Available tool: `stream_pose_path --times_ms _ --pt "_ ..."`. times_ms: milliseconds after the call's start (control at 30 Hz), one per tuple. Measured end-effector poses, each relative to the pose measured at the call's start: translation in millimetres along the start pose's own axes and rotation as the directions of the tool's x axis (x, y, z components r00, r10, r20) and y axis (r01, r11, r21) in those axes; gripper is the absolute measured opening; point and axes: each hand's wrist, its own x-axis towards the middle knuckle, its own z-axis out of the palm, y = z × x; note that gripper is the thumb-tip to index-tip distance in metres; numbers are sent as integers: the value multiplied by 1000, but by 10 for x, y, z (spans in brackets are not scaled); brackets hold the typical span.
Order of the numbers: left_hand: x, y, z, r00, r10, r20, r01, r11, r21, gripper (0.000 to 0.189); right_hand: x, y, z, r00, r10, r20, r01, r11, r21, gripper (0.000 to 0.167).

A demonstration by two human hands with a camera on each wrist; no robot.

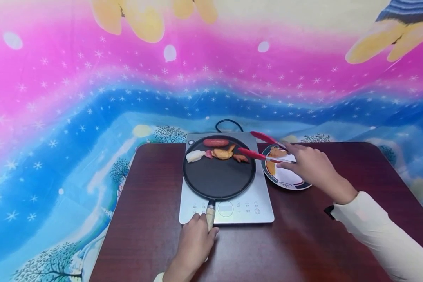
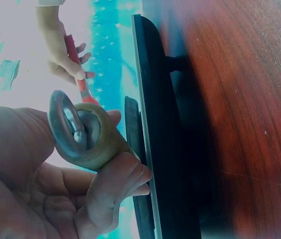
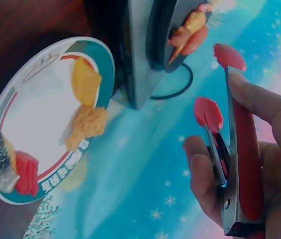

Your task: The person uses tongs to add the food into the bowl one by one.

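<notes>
My left hand (image 1: 194,241) is curled round the pale wooden handle (image 1: 210,217) of a round black flat pan (image 1: 218,178). A metal hanging ring (image 2: 64,122) at the handle's end shows in the left wrist view. In my right hand (image 1: 311,164) is a pair of red-tipped metal tongs (image 1: 280,158), tips spread apart at the pan's right edge. Along the pan's far side lie a sausage (image 1: 216,142), a white piece of food (image 1: 196,156), a small pink piece (image 1: 208,154), a golden-brown piece like a chicken wing (image 1: 223,154) and a reddish-brown piece (image 1: 240,158) near the lower tip.
Under the pan is a silver induction cooker (image 1: 262,207) with a black cord (image 1: 229,120) behind it. To its right a patterned plate (image 3: 36,119) holds a breaded piece (image 3: 88,124), a yellow piece (image 3: 84,81), red pieces (image 3: 27,173) and a dark silvery piece (image 3: 3,164). Everything stands on a brown table (image 1: 144,219).
</notes>
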Motion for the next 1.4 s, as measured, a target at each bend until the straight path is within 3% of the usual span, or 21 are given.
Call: stream_pose_path --times_ms 367,533,800,967,1200,1400 --pt "-13 4 -4 1000 -6 16 6 1000 0 37 -26 442 46 988 134 76 -133 991 -10 97" --pt "-16 1 -6 1000 -6 13 6 1000 -2 37 -32 654 110 984 154 89 -149 987 -60 98" --pt "-7 3 -4 1000 -9 14 10 1000 -8 37 -18 928 265 991 118 57 -110 985 -131 87" --pt "-5 1 -5 1000 -3 13 4 1000 -19 36 -11 1011 324 994 103 37 -96 983 -156 79" --pt "-2 -1 -10 1000 -8 5 8 1000 -9 35 24 1034 386 996 68 -54 -78 972 -222 73" --pt "0 4 -12 1000 -10 11 10 1000 -16 34 70 1020 419 996 83 -36 -90 958 -271 67"
